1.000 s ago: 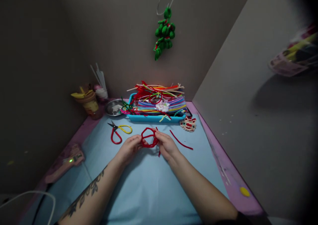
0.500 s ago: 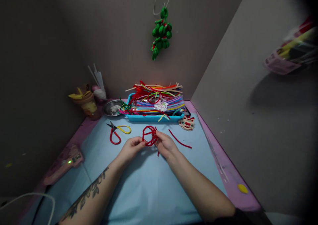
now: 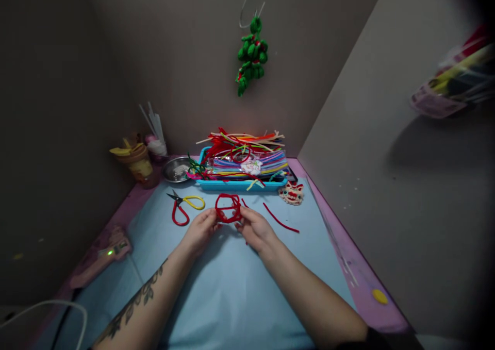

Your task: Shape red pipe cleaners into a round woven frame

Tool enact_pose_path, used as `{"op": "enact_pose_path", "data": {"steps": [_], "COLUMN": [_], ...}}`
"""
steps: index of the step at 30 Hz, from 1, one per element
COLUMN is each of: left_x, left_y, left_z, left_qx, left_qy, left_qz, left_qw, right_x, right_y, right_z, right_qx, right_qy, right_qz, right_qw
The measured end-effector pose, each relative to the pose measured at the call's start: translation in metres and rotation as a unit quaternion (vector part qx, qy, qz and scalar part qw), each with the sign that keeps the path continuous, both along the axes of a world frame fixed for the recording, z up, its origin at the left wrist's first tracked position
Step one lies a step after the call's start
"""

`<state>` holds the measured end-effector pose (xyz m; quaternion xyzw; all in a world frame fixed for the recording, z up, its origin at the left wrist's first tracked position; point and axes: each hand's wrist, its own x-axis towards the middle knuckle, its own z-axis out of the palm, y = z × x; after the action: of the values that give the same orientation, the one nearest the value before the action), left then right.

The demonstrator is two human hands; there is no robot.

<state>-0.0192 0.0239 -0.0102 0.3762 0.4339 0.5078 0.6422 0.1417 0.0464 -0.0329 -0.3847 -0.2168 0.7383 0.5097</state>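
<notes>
Between my hands is a rounded open frame of red pipe cleaners (image 3: pixel 228 207), held above the blue cloth (image 3: pixel 235 288). My left hand (image 3: pixel 201 229) pinches its left side between thumb and fingers. At the right side, the thumb and fingers of my right hand (image 3: pixel 255 228) are closed on the same frame. A loose red pipe cleaner (image 3: pixel 281 219) lies on the cloth to the right of my right hand. Scissors (image 3: pixel 181 205) with one red and one yellow handle lie spread apart, left of the frame.
Behind my hands stands a blue tray (image 3: pixel 232 186) heaped with colored pipe cleaners. Beside it are a metal bowl (image 3: pixel 170 172) and a red-and-cream pipe-cleaner piece (image 3: pixel 291 194). A pink glue gun (image 3: pixel 101 260) with a lit green light lies at left. A green ornament (image 3: pixel 252 56) hangs above.
The red frame has shifted slightly left and turned, showing a different side. Both hands have changed their hold on it; my left fingers have curled in more beneath it.
</notes>
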Motion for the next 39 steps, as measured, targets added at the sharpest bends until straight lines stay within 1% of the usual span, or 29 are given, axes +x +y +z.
{"op": "enact_pose_path", "data": {"steps": [3, 5, 8, 10, 12, 14, 15, 18, 22, 25, 29, 32, 36, 39], "left_x": [0.003, 0.002, -0.002, -0.005, -0.007, -0.006, -0.006, -0.003, -0.003, -0.004, -0.003, 0.003, 0.010, 0.010], "left_y": [-0.001, -0.001, 0.002, 0.003, 0.002, 0.001, 0.000, -0.003, -0.005, -0.004, -0.002, -0.003, -0.005, -0.005], "left_z": [-0.001, -0.003, -0.004, -0.003, -0.001, 0.001, 0.002, 0.003, 0.003, 0.002, -0.003, -0.006, -0.009, -0.009], "left_qx": [0.030, 0.043, 0.040, 0.033, 0.026, 0.017, 0.011, -0.009, -0.017, -0.014, 0.010, 0.029, 0.046, 0.052], "left_qy": [0.032, 0.052, 0.045, 0.031, 0.021, 0.017, 0.015, 0.008, -0.001, -0.004, 0.001, 0.047, 0.093, 0.099], "left_qz": [-0.013, 0.001, 0.046, 0.050, 0.034, 0.007, -0.007, -0.038, -0.058, -0.061, -0.055, -0.062, -0.020, -0.015], "left_qw": [0.999, 0.998, 0.997, 0.998, 0.999, 1.000, 1.000, 0.999, 0.998, 0.998, 0.998, 0.997, 0.994, 0.994], "right_x": [-0.003, -0.005, -0.003, -0.001, 0.002, 0.002, 0.002, 0.000, -0.002, -0.001, -0.001, -0.003, -0.005, -0.007], "right_y": [-0.001, -0.003, -0.004, -0.004, -0.004, -0.004, -0.004, -0.003, -0.003, -0.002, -0.001, -0.001, -0.002, -0.002], "right_z": [-0.003, -0.001, 0.003, 0.007, 0.009, 0.010, 0.009, 0.007, 0.004, 0.001, -0.002, -0.001, 0.002, 0.005], "right_qx": [-0.009, -0.014, 0.004, 0.048, 0.103, 0.138, 0.143, 0.109, 0.028, -0.012, -0.032, -0.044, -0.037, -0.041], "right_qy": [0.002, -0.007, -0.067, -0.111, -0.134, -0.135, -0.129, -0.079, 0.002, 0.023, 0.025, 0.024, 0.036, 0.045], "right_qz": [0.006, -0.003, -0.073, -0.113, -0.108, -0.073, -0.057, -0.038, -0.019, -0.017, -0.037, -0.038, -0.048, -0.045], "right_qw": [1.000, 1.000, 0.995, 0.986, 0.980, 0.978, 0.980, 0.990, 0.999, 1.000, 0.998, 0.998, 0.998, 0.997]}}
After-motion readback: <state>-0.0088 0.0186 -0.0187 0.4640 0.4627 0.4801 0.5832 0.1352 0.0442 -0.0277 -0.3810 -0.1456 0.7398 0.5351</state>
